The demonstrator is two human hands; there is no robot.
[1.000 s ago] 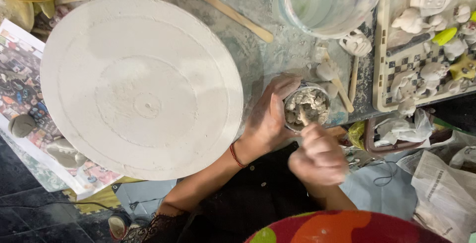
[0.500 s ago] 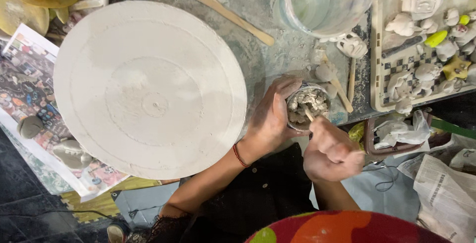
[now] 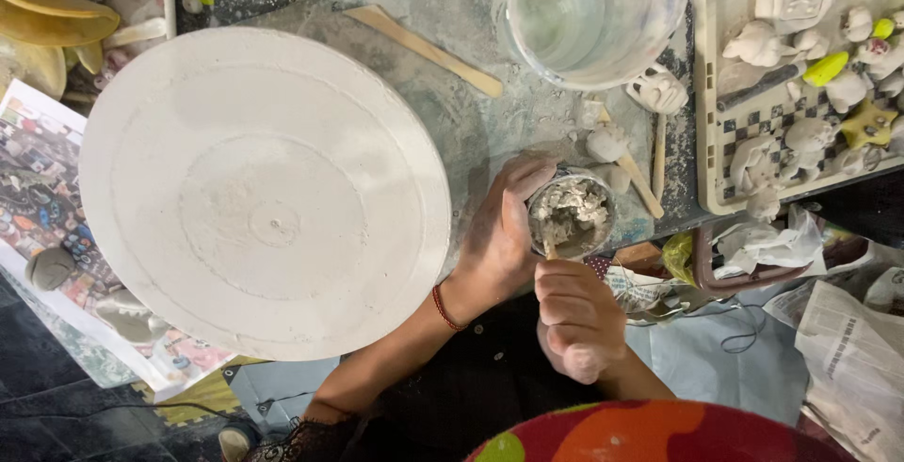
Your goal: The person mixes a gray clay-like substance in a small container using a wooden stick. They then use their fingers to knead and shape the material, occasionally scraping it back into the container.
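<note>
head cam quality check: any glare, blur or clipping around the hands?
Head view: even, soft light, faint shadows only; the big round white plaster disc looks near blown out; glints on the clear glass bowl; left hand, right hand and small clay-filled cup reasonably sharp; bottom edge blocked by a blurred red shape.

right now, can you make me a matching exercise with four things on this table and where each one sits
Things:
1. round white disc
2. clear glass bowl
3. small cup of clay paste
4. checkered tray

Places:
A. at the far right, loaded with small clay figures
B. held by the left hand, with the right hand poking a stick into it
C. on the left, taking up most of the table
D. at the far edge, beyond the cup

Pairs: 1-C, 2-D, 3-B, 4-A
</note>
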